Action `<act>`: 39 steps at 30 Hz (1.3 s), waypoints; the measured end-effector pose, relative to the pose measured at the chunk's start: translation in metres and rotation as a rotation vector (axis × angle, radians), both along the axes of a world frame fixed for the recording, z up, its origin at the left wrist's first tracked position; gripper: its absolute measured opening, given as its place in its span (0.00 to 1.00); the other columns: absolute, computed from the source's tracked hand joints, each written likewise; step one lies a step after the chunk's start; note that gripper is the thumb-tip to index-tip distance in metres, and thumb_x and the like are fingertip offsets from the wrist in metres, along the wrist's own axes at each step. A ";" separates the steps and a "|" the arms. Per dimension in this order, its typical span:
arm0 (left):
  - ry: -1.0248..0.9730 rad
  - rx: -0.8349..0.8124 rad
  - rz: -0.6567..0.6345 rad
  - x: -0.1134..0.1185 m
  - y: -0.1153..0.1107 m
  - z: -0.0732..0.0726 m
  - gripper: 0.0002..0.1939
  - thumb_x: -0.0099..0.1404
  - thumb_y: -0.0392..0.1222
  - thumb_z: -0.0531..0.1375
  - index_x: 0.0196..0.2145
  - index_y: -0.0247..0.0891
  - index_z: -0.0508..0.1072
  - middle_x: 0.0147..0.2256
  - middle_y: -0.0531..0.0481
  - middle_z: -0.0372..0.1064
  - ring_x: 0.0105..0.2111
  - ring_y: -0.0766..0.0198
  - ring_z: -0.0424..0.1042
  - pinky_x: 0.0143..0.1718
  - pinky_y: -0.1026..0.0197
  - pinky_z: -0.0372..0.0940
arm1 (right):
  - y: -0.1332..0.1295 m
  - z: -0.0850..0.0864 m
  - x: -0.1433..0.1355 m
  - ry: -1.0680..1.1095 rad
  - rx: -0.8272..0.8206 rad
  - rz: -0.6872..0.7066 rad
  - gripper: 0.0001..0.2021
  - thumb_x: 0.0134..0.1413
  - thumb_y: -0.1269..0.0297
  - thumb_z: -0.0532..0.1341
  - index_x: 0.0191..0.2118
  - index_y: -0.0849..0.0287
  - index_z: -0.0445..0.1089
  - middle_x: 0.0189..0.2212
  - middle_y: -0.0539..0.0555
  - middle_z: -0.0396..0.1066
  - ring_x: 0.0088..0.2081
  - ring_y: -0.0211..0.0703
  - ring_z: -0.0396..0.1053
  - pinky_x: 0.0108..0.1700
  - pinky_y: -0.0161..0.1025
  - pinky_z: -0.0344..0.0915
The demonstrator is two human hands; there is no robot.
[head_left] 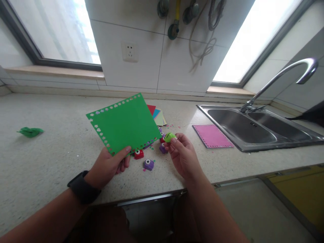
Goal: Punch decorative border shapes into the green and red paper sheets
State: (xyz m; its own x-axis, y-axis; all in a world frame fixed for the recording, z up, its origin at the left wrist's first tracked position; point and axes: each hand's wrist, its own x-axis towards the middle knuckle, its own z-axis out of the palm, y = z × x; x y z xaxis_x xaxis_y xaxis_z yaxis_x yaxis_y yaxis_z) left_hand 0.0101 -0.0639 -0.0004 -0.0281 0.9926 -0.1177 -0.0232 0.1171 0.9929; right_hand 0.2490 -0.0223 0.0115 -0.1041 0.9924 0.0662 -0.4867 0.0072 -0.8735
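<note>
My left hand (111, 165) grips a green sheet of paper (124, 125) by its lower left corner, thumb on top. Small cut-out shapes run along the sheet's top, left and bottom edges. Between the thumb and fingers of my right hand (183, 152) is a lime-green craft punch (169, 136), close to the sheet's right corner; whether it touches the paper I cannot tell. Below the sheet, on the counter, lie a red craft punch (138, 154) and a purple craft punch (148, 164) with a star on its button. More punches are partly hidden behind the sheet and my right hand.
A stack of pink paper (213, 136) with punched edges lies beside the steel sink (227, 125) and its tap (278, 77). Coloured sheets (159, 117) fan out behind the green one. Crumpled green material (30, 132) sits far left on the speckled counter (63, 162), among paper bits.
</note>
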 end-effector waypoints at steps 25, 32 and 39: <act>0.061 -0.001 -0.017 0.004 -0.005 0.004 0.23 0.62 0.57 0.65 0.21 0.36 0.70 0.17 0.53 0.66 0.16 0.70 0.61 0.16 0.68 0.54 | -0.003 -0.010 0.001 -0.122 0.096 0.084 0.17 0.49 0.57 0.74 0.43 0.52 0.74 0.30 0.48 0.74 0.30 0.39 0.69 0.36 0.40 0.68; 0.153 0.049 -0.027 0.004 -0.005 0.003 0.24 0.64 0.56 0.63 0.18 0.37 0.69 0.16 0.52 0.65 0.15 0.69 0.60 0.15 0.67 0.53 | -0.003 -0.009 0.000 -0.126 0.090 0.100 0.15 0.49 0.59 0.74 0.44 0.51 0.77 0.33 0.48 0.75 0.30 0.38 0.67 0.34 0.38 0.65; 0.222 0.041 -0.058 0.003 -0.005 0.004 0.25 0.65 0.57 0.62 0.19 0.37 0.70 0.17 0.51 0.66 0.16 0.68 0.62 0.16 0.66 0.54 | -0.004 -0.006 -0.003 -0.140 0.056 0.111 0.14 0.49 0.55 0.72 0.42 0.52 0.79 0.32 0.49 0.75 0.29 0.38 0.65 0.34 0.40 0.65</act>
